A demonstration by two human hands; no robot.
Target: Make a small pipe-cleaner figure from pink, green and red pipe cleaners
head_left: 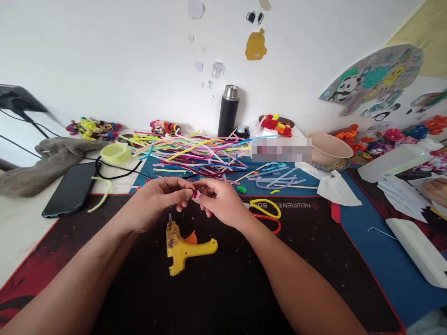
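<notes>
My left hand [159,202] and my right hand [223,201] meet over the far part of the dark mat, fingertips pinched together. Between them is a small dark red and pale pink piece [196,194], which looks like pipe cleaner; the fingers hide much of it. Below the hands a yellow hot glue gun [179,251] with an orange trigger lies on its side, nozzle pointing away from me. Scissors [268,204] with one yellow and one red handle lie beside my right wrist, partly covered by it. Just beyond my fingers spreads a heap of coloured pipe cleaners [195,151].
A black phone [71,190] and a yellow-green ring-shaped roll [116,153] lie to the left. A black thermos [229,111] stands by the wall. Rightward are a beige bowl [330,149], a white bottle [394,163], a white device [417,251] and another person's hand [435,190].
</notes>
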